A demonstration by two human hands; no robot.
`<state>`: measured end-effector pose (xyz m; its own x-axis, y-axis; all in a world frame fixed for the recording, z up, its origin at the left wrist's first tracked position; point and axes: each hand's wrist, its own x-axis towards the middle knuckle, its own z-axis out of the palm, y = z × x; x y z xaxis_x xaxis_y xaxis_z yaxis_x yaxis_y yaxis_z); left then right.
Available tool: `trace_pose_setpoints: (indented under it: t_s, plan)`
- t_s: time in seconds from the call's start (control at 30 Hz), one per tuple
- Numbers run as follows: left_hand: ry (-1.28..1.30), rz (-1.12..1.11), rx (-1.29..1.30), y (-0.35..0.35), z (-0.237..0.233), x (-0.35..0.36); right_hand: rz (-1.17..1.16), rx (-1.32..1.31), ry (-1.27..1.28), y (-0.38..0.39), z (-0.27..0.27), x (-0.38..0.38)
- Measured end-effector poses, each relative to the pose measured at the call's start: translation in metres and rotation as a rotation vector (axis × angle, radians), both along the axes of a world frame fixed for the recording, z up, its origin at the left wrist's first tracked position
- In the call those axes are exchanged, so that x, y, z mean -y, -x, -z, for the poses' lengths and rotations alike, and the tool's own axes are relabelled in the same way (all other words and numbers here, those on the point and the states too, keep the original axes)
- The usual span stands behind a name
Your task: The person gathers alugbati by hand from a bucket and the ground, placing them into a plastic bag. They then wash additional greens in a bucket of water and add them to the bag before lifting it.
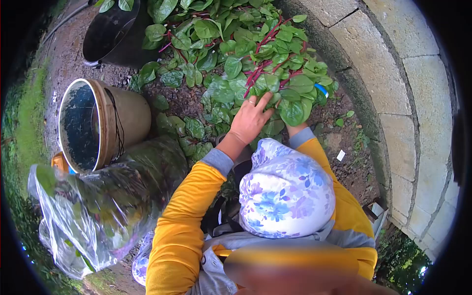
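Note:
Red-stemmed leafy greens (290, 93), which look like Malabar spinach, spread in front of me. My left hand (250, 118), with a ring on one finger, reaches onto the leaves from the left. Its index finger and thumb are apart and touch the leaves near the red stems (254, 78). My right hand (296, 129) is under the bunch on the right; only the part by the wrist shows, and leaves hide its fingers. A curved blue strip (321, 90) sticks out of the leaves just beyond it. I cannot tell whether the right hand holds it.
A beige bucket (132, 115) lies tilted at the left, with a dark container (110, 37) behind it. A clear plastic bag (98, 211) full of leaves is beside my left arm. A curved block wall (393, 108) borders the right. My flowered knee (287, 191) rises between my arms.

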<state>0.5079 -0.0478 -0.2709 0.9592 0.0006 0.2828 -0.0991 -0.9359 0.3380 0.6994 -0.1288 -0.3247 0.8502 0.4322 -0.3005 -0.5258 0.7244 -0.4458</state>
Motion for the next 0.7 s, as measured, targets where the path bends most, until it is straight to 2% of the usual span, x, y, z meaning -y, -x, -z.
trace_pose_setpoints:
  t_s: [0.07, 0.17, 0.2, 0.3, 0.33, 0.37, 0.43, 0.47, 0.5, 0.53, 0.57, 0.63, 0.7]
  plan:
    - [-0.038, 0.022, -0.041, 0.012, -0.021, 0.008, 0.003, -0.036, 0.022, -0.001, 0.004, 0.003]
    - [-0.112, -0.017, 0.063, 0.027, -0.038, 0.011, 0.005, -0.089, 0.070, -0.014, 0.017, 0.001]
    - [-0.094, -0.026, -0.026, 0.030, -0.043, 0.009, 0.002, -0.109, 0.102, -0.022, 0.023, 0.001]
    - [-0.006, -0.008, -0.017, 0.024, -0.023, 0.009, -0.042, -0.149, 0.248, -0.055, 0.050, 0.014]
    - [0.046, 0.068, -0.156, 0.027, -0.005, 0.012, -0.068, -0.154, 0.315, -0.066, 0.059, 0.028]
    - [0.058, 0.087, -0.187, 0.030, 0.006, 0.011, -0.091, -0.139, 0.389, -0.078, 0.069, 0.046]
    - [0.098, 0.127, -0.257, 0.042, 0.020, 0.015, -0.006, 0.012, 0.587, -0.103, 0.070, 0.094]
    - [0.188, 0.102, -0.309, 0.046, 0.006, 0.010, 0.161, 0.097, 0.780, -0.081, 0.008, 0.102]
    - [0.262, 0.051, -0.261, 0.050, 0.008, 0.003, 0.338, 0.200, 0.948, -0.079, -0.010, 0.112]
    - [0.336, -0.003, -0.214, 0.054, 0.011, -0.004, 0.443, 0.338, 1.013, -0.077, -0.023, 0.121]
    - [0.409, -0.056, -0.167, 0.058, 0.013, -0.011, 0.472, 0.472, 1.064, -0.068, -0.042, 0.117]
    - [0.503, -0.195, -0.151, 0.066, 0.020, -0.026, 0.391, 0.745, 1.102, -0.029, -0.090, 0.073]
    - [0.571, -0.305, -0.137, 0.073, 0.021, -0.039, 0.162, 1.041, 1.126, 0.002, -0.102, 0.022]
